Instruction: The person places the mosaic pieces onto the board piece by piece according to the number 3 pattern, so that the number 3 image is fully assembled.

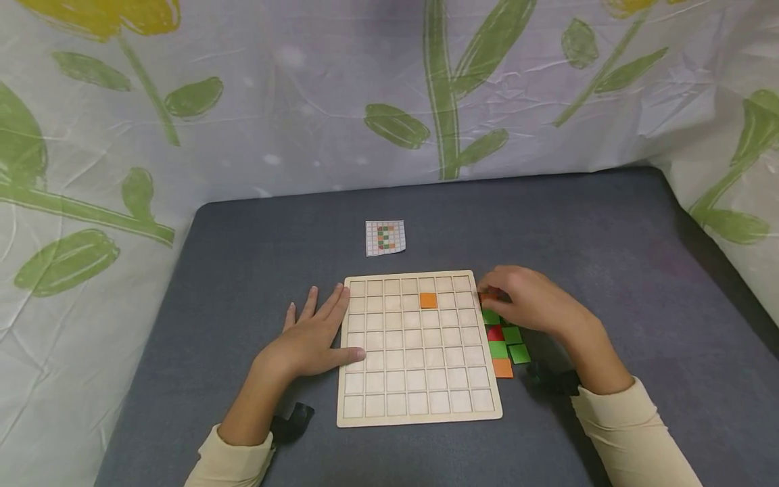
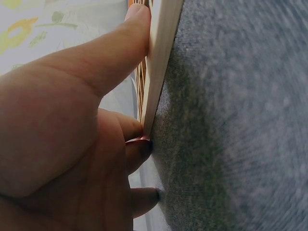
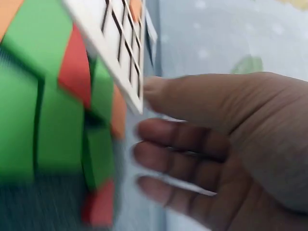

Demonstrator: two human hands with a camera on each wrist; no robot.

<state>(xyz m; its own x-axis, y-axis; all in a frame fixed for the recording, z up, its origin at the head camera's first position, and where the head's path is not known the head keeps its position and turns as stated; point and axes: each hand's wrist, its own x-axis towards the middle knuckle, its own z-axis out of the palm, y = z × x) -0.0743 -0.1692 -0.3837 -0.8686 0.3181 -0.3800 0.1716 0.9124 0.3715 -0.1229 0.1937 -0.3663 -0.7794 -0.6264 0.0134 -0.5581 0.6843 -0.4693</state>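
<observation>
A pale wooden grid board (image 1: 395, 341) lies on the table, with one orange square tile (image 1: 429, 300) in a cell of its second row. My left hand (image 1: 307, 345) rests at the board's left side, fingers spread along the edge and thumb over the rim. Just off the board's upper right edge, my right hand (image 1: 529, 297) reaches down over a cluster of tiles with its fingers bent. An orange tile (image 1: 487, 296) shows beneath those fingers. In the right wrist view the thumb (image 3: 159, 91) stands apart from the other fingers, and no tile shows between them.
Beside the board's right edge lie several green tiles (image 1: 519, 354), a red tile (image 1: 495, 333) and another orange tile (image 1: 502, 368). A small paper card (image 1: 385, 238) with a coloured grid pattern lies beyond the board. A flowered cloth (image 1: 316, 101) hangs behind the dark table (image 1: 274, 250).
</observation>
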